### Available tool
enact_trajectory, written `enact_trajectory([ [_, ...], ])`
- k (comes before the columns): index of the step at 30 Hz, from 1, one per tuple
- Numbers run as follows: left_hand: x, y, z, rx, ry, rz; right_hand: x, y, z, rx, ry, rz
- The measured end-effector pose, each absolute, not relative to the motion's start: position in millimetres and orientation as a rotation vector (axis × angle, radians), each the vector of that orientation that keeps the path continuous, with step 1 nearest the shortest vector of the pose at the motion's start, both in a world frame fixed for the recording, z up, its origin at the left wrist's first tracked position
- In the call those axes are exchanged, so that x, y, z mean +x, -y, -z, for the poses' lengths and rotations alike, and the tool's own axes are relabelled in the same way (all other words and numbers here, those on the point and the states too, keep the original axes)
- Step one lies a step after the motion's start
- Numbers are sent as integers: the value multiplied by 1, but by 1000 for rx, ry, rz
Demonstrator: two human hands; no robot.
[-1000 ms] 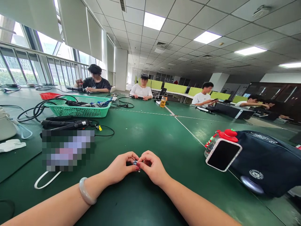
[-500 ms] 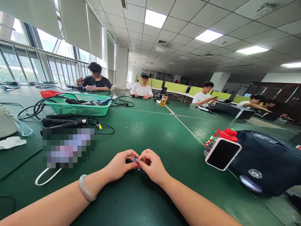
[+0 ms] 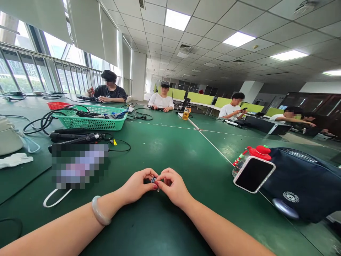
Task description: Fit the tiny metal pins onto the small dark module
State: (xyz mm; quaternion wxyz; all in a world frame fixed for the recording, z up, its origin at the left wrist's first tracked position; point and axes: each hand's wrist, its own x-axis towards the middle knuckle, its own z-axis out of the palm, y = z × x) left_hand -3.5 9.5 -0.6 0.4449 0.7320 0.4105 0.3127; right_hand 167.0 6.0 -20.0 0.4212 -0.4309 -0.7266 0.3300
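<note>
Both hands meet above the green table [image 3: 157, 220], near its front edge. Between their fingertips is a small shiny bluish-silver object [image 3: 153, 180], too small to make out in detail. My left hand [image 3: 140, 185], with a pale bangle [image 3: 99, 211] on the wrist, pinches it from the left. From the right, my right hand [image 3: 173, 186] pinches at the same object with thumb and index finger. A small clear bit pokes out below the fingertips. The fingers cover most of the object.
At the left are a green basket [image 3: 93, 123] with cables and tools, a black tool [image 3: 80, 141] and a blurred purple item [image 3: 82, 167]. At the right stand a phone [image 3: 254, 174], a red-lidded bottle [image 3: 260, 152] and a dark bag [image 3: 303, 181]. Several people sit farther back.
The whole view has shifted slightly, so things appear a little farther right. Both hands keep their pinch on the small object, with hardly any change in the fingers.
</note>
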Motion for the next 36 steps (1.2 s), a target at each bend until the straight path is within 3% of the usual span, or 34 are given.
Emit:
enact_trajectory([
  [27,-5,-8,0,1803,-1031,-763,164,0,15,-1097,1861,-662],
  [36,-5,-9,2,1842,-1055,-750,162,-1,15,-1060,1762,-831],
])
